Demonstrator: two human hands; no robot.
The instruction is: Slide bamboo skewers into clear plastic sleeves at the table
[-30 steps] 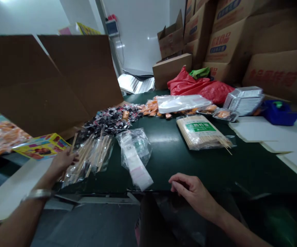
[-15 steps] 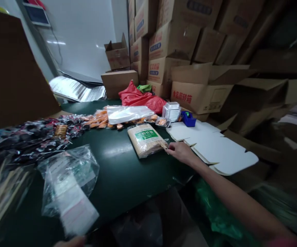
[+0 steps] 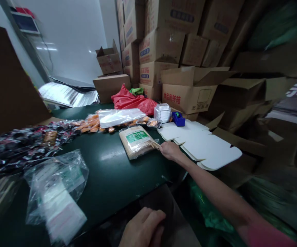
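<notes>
A clear plastic pack of bamboo skewers [image 3: 136,142] with a green label lies flat on the dark green table [image 3: 107,178]. At the pack's near right end, my right hand [image 3: 169,150] is closed on the ends of several thin bamboo skewers [image 3: 155,144]; their other ends are at the pack. Low in front of the table edge is my left hand [image 3: 144,228], its fingers curled together. Whatever might be inside those fingers is hidden. A clear plastic bag [image 3: 78,175] with white printed packets [image 3: 63,212] lies on the table's left side.
Dark wrapped packets [image 3: 30,147] and orange packets [image 3: 90,123] line the back left. Behind the skewers are clear sleeves [image 3: 120,117], a red bag [image 3: 130,101], clear trays [image 3: 162,113] and a blue tape dispenser [image 3: 178,119]. White flat cartons [image 3: 210,147] lie right; cardboard boxes [image 3: 189,92] stand behind.
My left hand has come up from the bottom edge and moved right. My right hand stays at the pack's end, with the skewers showing more clearly. The view has turned slightly right.
</notes>
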